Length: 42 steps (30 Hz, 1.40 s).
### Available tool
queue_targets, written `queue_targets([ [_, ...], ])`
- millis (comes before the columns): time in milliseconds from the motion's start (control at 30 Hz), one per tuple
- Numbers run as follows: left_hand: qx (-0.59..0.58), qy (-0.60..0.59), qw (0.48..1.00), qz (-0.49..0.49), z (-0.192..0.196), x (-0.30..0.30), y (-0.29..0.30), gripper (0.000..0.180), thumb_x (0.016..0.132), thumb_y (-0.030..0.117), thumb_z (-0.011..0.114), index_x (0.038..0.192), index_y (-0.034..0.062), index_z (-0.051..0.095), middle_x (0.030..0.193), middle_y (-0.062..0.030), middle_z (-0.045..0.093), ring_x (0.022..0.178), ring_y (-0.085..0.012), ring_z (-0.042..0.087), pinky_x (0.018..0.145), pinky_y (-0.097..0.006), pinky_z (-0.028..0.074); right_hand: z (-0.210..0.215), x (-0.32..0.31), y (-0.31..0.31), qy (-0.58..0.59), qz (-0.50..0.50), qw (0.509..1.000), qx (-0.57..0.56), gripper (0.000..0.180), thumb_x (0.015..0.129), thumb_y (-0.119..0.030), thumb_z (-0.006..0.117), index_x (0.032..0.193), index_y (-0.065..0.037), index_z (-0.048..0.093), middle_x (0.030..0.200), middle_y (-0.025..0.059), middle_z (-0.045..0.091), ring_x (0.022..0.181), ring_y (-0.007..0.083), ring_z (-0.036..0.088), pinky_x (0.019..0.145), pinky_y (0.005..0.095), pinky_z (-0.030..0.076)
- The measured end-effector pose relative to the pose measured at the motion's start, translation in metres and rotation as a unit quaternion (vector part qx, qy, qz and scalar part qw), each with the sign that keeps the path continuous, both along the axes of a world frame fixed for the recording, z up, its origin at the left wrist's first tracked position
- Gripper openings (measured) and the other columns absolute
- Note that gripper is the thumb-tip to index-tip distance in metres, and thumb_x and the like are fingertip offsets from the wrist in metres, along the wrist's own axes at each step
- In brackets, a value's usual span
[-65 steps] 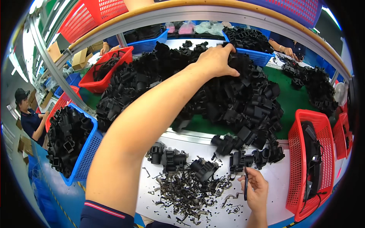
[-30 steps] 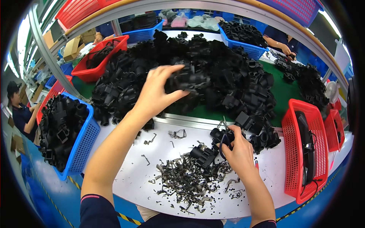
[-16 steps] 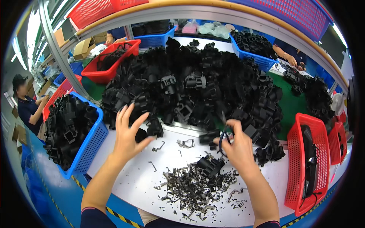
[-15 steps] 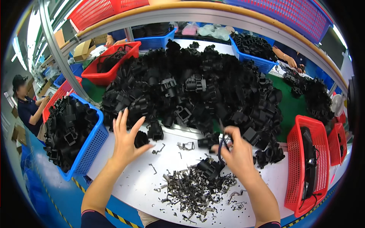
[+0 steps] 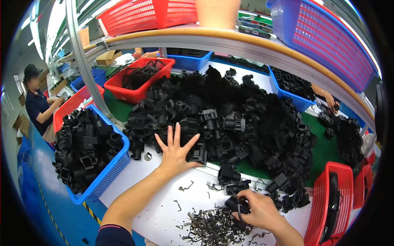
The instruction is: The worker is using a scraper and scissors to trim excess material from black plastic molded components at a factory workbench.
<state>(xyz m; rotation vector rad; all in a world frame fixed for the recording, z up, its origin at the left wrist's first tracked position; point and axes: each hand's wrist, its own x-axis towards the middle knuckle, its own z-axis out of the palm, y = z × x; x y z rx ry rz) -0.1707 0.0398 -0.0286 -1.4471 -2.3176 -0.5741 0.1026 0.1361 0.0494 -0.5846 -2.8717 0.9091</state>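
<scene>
My left hand is spread wide over the front edge of a big heap of black plastic parts, fingers apart and nothing gripped. Its fingertips reach onto the parts; whether they press on them is hard to tell. Lower right, my right hand is closed on a small tool with a dark looped handle; its tip is hidden. Just beside those fingers lies a black plastic part. Trimmed black scraps are piled on the white tabletop below.
A blue basket full of black parts stands left, with a red basket behind. At right is another red basket. A shelf rail crosses above, carrying baskets. Co-workers' hands show at far right; a person stands far left.
My left hand has moved rightward onto the heap's front, fingers spreading. My right hand has come lower, toward the scraps, still gripping the tool. The whole view has shifted upward.
</scene>
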Motion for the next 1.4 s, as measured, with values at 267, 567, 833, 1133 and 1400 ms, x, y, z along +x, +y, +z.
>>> queue_targets([
  [267, -0.022, -0.051, 0.998, -0.014, 0.002, 0.003, -0.025, 0.085, 0.061, 0.049, 0.072, 0.134, 0.027, 0.034, 0.14, -0.0313, 0.002, 0.131, -0.0444, 0.004, 0.092, -0.071, -0.003, 0.028, -0.141, 0.043, 0.326, -0.117, 0.937, -0.046, 0.049, 0.066, -0.022, 0.075, 0.103, -0.006, 0.047, 0.082, 0.0111, 0.057, 0.07, 0.0235, 0.056, 0.064, 0.0335, 0.045],
  [567, 0.048, -0.058, 0.995, -0.062, -0.014, 0.01, -0.041, 0.067, 0.065, 0.036, 0.073, 0.123, 0.0161, 0.047, 0.139, -0.0264, 0.016, 0.129, -0.0434, 0.013, 0.1, -0.062, 0.0, 0.01, -0.187, 0.074, 0.335, -0.178, 0.924, 0.043, 0.048, 0.069, -0.019, 0.073, 0.106, -0.009, 0.044, 0.068, 0.0104, 0.057, 0.062, 0.0233, 0.058, 0.058, 0.0344, 0.046],
  [833, 0.06, 0.017, 0.977, -0.203, 0.014, 0.058, -0.023, 0.044, 0.07, 0.026, 0.069, 0.113, 0.0197, 0.058, 0.13, -0.0172, 0.037, 0.12, -0.0327, 0.034, 0.099, -0.052, 0.023, -0.019, -0.133, 0.053, 0.32, -0.176, 0.923, -0.122, 0.042, 0.077, -0.016, 0.068, 0.107, -0.002, 0.041, 0.078, 0.0098, 0.06, 0.07, 0.0122, 0.058, 0.065, 0.0264, 0.047],
  [1133, -0.013, 0.087, 0.992, -0.086, 0.039, 0.032, 0.053, 0.051, 0.077, 0.043, 0.059, 0.123, 0.0236, 0.049, 0.134, -0.0207, 0.032, 0.125, -0.038, 0.027, 0.099, -0.063, 0.01, 0.001, 0.009, 0.032, 0.459, -0.163, 0.799, -0.352, 0.034, 0.081, 0.01, 0.045, 0.113, -0.001, 0.038, 0.111, 0.0136, 0.056, 0.091, 0.0153, 0.06, 0.078, 0.0255, 0.047],
  [1400, 0.031, 0.209, 0.975, 0.071, 0.086, -0.001, 0.134, 0.055, 0.081, 0.052, 0.047, 0.126, 0.0187, 0.047, 0.136, -0.02, 0.032, 0.129, -0.0374, 0.023, 0.1, -0.063, 0.01, -0.027, 0.139, 0.061, 0.576, -0.411, 0.691, -0.144, 0.027, 0.088, -0.005, 0.049, 0.113, -0.001, 0.042, 0.091, 0.0098, 0.06, 0.069, 0.0082, 0.055, 0.06, 0.0198, 0.044],
])
